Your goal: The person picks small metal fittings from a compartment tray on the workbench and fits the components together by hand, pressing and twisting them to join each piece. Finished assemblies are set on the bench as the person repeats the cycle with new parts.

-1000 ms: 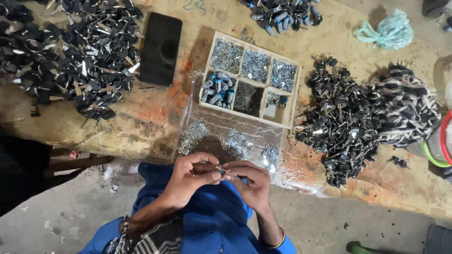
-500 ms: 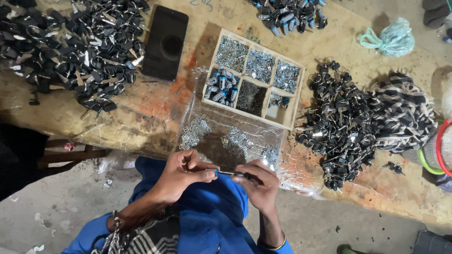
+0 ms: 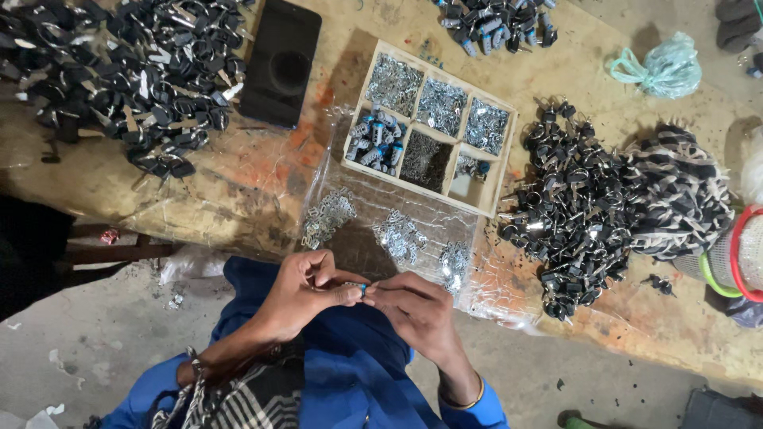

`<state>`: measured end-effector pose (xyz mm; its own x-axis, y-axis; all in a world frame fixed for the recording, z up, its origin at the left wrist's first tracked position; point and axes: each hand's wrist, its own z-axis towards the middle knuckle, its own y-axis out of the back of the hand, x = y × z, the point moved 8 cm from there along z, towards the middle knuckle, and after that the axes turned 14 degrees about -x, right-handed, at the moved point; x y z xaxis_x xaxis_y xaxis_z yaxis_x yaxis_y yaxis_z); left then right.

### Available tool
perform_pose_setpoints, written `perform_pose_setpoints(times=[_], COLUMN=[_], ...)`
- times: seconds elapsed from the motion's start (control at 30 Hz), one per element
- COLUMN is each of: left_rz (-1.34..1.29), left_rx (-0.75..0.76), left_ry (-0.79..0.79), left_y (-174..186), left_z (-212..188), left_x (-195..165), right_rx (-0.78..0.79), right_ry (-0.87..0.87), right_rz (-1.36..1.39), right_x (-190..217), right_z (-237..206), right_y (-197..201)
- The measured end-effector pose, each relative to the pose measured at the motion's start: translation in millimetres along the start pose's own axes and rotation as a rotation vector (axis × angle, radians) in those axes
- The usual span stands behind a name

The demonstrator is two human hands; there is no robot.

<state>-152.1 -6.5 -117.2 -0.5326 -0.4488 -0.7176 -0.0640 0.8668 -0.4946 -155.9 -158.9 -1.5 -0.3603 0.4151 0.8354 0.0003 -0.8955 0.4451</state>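
Observation:
My left hand [image 3: 306, 295] and my right hand [image 3: 420, 311] meet fingertip to fingertip over my lap, just below the table edge. Both pinch a small part with a blue tip [image 3: 363, 290]; most of it is hidden by the fingers. Just beyond my hands a clear plastic sheet [image 3: 362, 248] carries small heaps of silver metal pieces [image 3: 401, 234]. Behind it stands a wooden compartment tray [image 3: 502, 167] holding silver pieces, dark pieces and blue-tipped cylinders [image 3: 375, 143].
A black phone [image 3: 280, 63] lies at the back left beside a big pile of black keys [image 3: 135, 71]. Another pile of keys [image 3: 572, 206] and a striped bundle [image 3: 675, 199] lie at the right. A green bag [image 3: 660, 67] and a red-and-green-rimmed basket [image 3: 735, 254] lie at the far right.
My hands were slightly apart with a thin metal piece between them; now the fingertips are pressed together on the small part. The view has shifted a little.

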Motion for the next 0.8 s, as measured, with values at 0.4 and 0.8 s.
perform_pose_setpoints(times=[0.4,0.8], left_rz=[0.321,0.518], left_rx=[0.362,0.33], left_ry=[0.095,-0.125], left_y=[-2.4,-6.1], left_z=[-31.6,-4.7], left_x=[5.7,-61.3], right_rx=[-0.175,-0.424], right_ry=[-0.08,-0.306], right_rz=[-0.441,-1.08], right_x=[6.4,-73.6], right_z=[60.3,28.8], right_y=[81.3,197.3])
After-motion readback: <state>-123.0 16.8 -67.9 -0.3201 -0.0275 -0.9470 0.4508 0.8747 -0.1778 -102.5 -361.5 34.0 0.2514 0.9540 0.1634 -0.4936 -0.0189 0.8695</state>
